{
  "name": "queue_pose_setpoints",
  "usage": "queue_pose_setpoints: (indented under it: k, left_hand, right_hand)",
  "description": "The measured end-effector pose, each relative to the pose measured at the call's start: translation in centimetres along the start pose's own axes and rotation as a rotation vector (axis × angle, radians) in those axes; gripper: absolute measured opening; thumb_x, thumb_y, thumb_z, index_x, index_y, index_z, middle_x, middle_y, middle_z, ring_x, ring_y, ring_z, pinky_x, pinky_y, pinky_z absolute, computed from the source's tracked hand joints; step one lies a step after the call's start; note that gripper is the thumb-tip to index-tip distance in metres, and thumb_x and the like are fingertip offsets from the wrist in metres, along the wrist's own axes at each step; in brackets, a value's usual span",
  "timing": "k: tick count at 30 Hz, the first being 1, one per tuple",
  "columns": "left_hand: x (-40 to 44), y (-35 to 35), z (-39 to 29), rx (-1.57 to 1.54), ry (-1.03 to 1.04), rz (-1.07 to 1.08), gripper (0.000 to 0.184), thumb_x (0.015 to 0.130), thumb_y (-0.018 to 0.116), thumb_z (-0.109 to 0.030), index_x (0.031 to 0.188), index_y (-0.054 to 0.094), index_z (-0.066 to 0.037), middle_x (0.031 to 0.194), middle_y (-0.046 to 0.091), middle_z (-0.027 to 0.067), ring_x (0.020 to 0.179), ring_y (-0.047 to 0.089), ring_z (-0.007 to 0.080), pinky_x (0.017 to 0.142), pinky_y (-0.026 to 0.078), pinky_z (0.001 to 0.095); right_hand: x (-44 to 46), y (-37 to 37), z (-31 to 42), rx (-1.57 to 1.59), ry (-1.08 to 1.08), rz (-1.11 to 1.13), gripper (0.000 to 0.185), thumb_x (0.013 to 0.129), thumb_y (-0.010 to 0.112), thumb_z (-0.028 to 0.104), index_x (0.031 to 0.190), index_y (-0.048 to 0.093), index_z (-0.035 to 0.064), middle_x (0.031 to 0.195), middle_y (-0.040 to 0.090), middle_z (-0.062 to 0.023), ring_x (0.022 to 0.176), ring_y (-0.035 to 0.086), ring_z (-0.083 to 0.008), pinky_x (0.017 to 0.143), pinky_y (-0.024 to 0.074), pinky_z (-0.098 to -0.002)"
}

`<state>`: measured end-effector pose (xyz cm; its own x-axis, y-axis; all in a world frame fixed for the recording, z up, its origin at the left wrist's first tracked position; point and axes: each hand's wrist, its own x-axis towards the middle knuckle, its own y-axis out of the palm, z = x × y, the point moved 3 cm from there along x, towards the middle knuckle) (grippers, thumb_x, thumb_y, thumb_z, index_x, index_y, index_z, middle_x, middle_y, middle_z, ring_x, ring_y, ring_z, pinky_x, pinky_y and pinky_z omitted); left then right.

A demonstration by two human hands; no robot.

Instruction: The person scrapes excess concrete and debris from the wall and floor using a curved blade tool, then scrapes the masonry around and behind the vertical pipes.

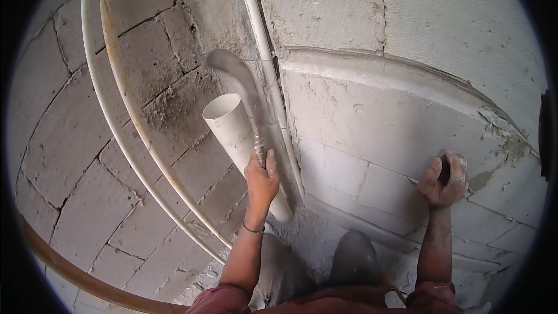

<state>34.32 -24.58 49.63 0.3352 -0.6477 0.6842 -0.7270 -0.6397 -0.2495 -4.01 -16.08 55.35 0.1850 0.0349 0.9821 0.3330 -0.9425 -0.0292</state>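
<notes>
My left hand [261, 174] is closed around the wrapped handle of a machete with a hooked blade [249, 84]. The blade points up toward the wall corner and is smeared by motion. Behind that hand leans a wide white plastic pipe [225, 127], its open end up and its lower end near the floor. My right hand [444, 180], dusted white, is at the right-hand block wall [360, 104]. Its fingers are curled around something dark [445, 170], which they mostly hide.
Two long thin pipes [125, 96] curve down the left wall [145, 58]. A narrow white pipe [256, 14] runs down the corner. A ledge [372, 72] crosses the right wall. A brown curved band [87, 279] lies at lower left. My knees [354, 256] are above the dusty floor.
</notes>
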Motion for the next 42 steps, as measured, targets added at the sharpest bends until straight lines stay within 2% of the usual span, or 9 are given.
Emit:
queue_pose_setpoints:
  k: [6,7,15,18,24,30,32,34,42]
  left_hand:
    - [-0.4,-0.3,-1.4,-0.005,-0.057,0.099,0.022,0.101,0.061,-0.014,0.112,0.062,0.006,0.087,0.069,0.0296,0.082,0.069,0.0473,0.071,0.054,0.0467]
    - [-0.4,-0.2,-0.6,0.018,-0.003,0.0,0.021,0.102,0.06,-0.016,0.106,0.062,0.004,0.072,0.063,0.0176,0.062,0.059,0.0229,0.062,0.05,0.0369]
    - [-0.4,0.1,0.5,0.08,-0.211,0.295,0.033,0.102,0.06,-0.017,0.126,0.061,0.004,0.101,0.071,0.0294,0.091,0.072,0.0442,0.078,0.055,0.0439]
    - [-0.4,-0.3,-1.0,0.009,0.054,-0.034,0.021,0.103,0.059,-0.013,0.114,0.061,0.005,0.075,0.066,0.0134,0.065,0.062,0.0206,0.063,0.052,0.0366]
    - [0.2,1.1,0.6,0.163,-0.075,0.22,0.025,0.101,0.06,-0.016,0.115,0.063,0.005,0.087,0.071,0.0275,0.083,0.071,0.0452,0.071,0.054,0.0463]
    - [-0.5,0.4,2.2,0.148,0.086,0.034,0.023,0.104,0.06,-0.02,0.107,0.064,0.002,0.061,0.058,0.0047,0.051,0.057,0.0123,0.051,0.047,0.0331]
    - [-0.8,0.3,3.8,0.116,-0.159,0.277,0.023,0.103,0.06,-0.019,0.11,0.063,0.003,0.064,0.06,0.0075,0.055,0.059,0.0152,0.053,0.048,0.0333]
    - [-0.4,-0.1,0.8,0.117,-0.087,0.222,0.026,0.101,0.061,-0.019,0.109,0.062,0.005,0.084,0.069,0.0273,0.077,0.069,0.0468,0.068,0.053,0.0492]
    - [-1.4,0.1,2.9,0.153,-0.194,0.262,0.027,0.101,0.061,-0.018,0.115,0.062,0.005,0.083,0.069,0.0281,0.078,0.069,0.0477,0.069,0.055,0.0494]
  right_hand:
    - [0.1,-0.3,0.3,-0.082,-0.053,-0.015,0.031,0.092,0.062,0.002,0.12,0.053,-0.0062,0.09,0.066,-0.0172,0.064,0.061,-0.028,0.063,0.0521,-0.0416]
    - [0.5,-0.1,0.4,-0.091,-0.053,-0.025,0.03,0.092,0.061,-0.001,0.121,0.054,-0.0065,0.085,0.064,-0.0168,0.065,0.06,-0.0285,0.062,0.0509,-0.0411]
    - [-0.4,-0.1,0.0,-0.239,-0.099,0.001,0.032,0.092,0.063,0.007,0.12,0.054,-0.0053,0.098,0.069,-0.0167,0.069,0.065,-0.0294,0.074,0.0581,-0.0458]
    - [-0.9,0.0,0.2,-0.253,-0.087,0.021,0.029,0.093,0.061,0.006,0.119,0.054,-0.0038,0.103,0.067,-0.0176,0.073,0.065,-0.0296,0.075,0.0587,-0.0468]
    - [0.6,-0.2,0.6,-0.289,-0.159,0.015,0.033,0.093,0.062,0.001,0.123,0.051,-0.0058,0.091,0.066,-0.019,0.067,0.062,-0.0296,0.066,0.0537,-0.0444]
    - [-1.0,0.2,-0.1,-0.18,-0.117,0.018,0.032,0.093,0.062,0.003,0.122,0.052,-0.0052,0.101,0.064,-0.018,0.075,0.064,-0.029,0.073,0.0567,-0.0448]
    - [-1.4,-0.2,-0.4,-0.001,0.004,-0.026,0.03,0.093,0.063,0.004,0.119,0.053,-0.0049,0.111,0.062,-0.0184,0.082,0.066,-0.0289,0.075,0.0586,-0.0453]
    - [-1.4,-0.3,-0.2,-0.206,-0.111,0.026,0.03,0.093,0.063,0.005,0.119,0.054,-0.0057,0.109,0.064,-0.0178,0.08,0.066,-0.0293,0.075,0.058,-0.0455]
    - [-0.2,-0.4,0.4,-0.262,-0.16,-0.005,0.028,0.092,0.063,0.007,0.115,0.057,-0.0077,0.102,0.067,-0.0167,0.077,0.066,-0.0305,0.073,0.0569,-0.0432]
